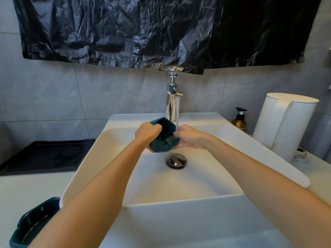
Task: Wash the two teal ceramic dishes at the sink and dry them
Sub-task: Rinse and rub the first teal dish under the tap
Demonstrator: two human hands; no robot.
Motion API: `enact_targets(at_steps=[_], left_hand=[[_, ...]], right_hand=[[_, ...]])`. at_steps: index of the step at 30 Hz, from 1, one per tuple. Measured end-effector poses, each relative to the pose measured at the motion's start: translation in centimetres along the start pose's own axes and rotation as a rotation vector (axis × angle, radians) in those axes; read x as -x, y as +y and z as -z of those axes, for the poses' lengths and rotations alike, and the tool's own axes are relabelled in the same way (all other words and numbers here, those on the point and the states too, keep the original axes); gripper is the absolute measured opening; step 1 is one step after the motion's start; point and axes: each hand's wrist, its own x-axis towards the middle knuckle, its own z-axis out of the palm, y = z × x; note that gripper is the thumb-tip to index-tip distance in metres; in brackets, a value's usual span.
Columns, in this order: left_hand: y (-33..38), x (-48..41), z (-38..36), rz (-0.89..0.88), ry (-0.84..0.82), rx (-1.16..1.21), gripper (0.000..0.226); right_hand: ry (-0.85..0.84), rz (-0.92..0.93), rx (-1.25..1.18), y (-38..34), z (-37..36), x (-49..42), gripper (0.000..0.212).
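The left hand (147,134) gripped the teal dish (163,140) by its left rim, fingers curled over the edge into the hollow. The right hand (189,138) held the opposite side, thumb on top of the rim and fingers cupped beneath it. The dish sat tilted just in front of the faucet (172,97) and below its spout, its open side toward the camera, with flecks showing on the inner floor. A stream of water (177,111) ran from the faucet past the dish's right rim.

There were two teal dishes. The second teal dish (34,222) stood far in front and to the left of the faucet, on the counter (26,187) by the near left corner of the sink (179,208), partly hidden by the left forearm. There were one drain (176,161), in front of the faucet below the held dish, one soap bottle (239,120) to the right of the faucet, one white container (284,122) further right, and one black tray (44,154) to the left.

The basin lay open on all sides of the hands.
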Motion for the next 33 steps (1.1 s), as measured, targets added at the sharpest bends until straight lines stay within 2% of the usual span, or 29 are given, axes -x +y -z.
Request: enact_targets(at_steps=[2,5,7,9,14,17,20,24,27,29,31,33], left_hand=[[0.1,-0.1,0.0,-0.021,0.016,-0.013,0.021],[0.2,0.1,-0.2,0.002,-0.032,0.026,0.028],[0.3,0.2,-0.3,0.028,-0.055,0.068,0.031],[0.4,0.2,-0.2,0.031,-0.037,0.097,0.033],[0.1,-0.2,0.2,0.051,0.061,0.172,0.036],[0.2,-0.2,0.2,0.062,0.114,0.251,0.038],[0.5,-0.1,-0.5,0.030,0.120,0.244,0.039],[0.8,0.2,-1.6,-0.016,0.091,0.153,0.041],[0.8,0.3,-1.8,-0.042,0.060,0.101,0.038],[0.8,0.4,-1.8,-0.039,0.045,0.101,0.037],[0.7,0.5,-1.6,-0.015,0.030,0.135,0.036],[0.8,0.6,-1.3,0.033,0.011,0.209,0.031]], right_hand=[[0.017,0.010,-0.035,0.2,0.1,-0.2,0.021],[0.199,0.060,0.127,0.9,-0.1,-0.7,0.025],[0.267,0.093,0.125,1.1,-0.1,-0.9,0.032],[0.243,0.105,0.063,1.2,0.0,-1.0,0.037],[-0.001,0.075,-0.230,0.8,-0.8,-1.1,0.032],[0.004,0.065,-0.363,0.2,-1.2,-1.0,0.037],[0.198,0.090,-0.176,0.1,-1.5,-0.8,0.031],[0.422,0.077,-0.051,0.6,-0.6,-1.0,0.031],[0.590,0.191,0.264,0.6,0.2,-0.9,0.020],[0.630,0.275,0.443,0.6,0.4,-0.8,0.007],[0.610,0.311,0.576,0.3,0.6,-0.6,0.027],[0.489,0.313,0.582,0.1,0.8,-0.5,0.036]])
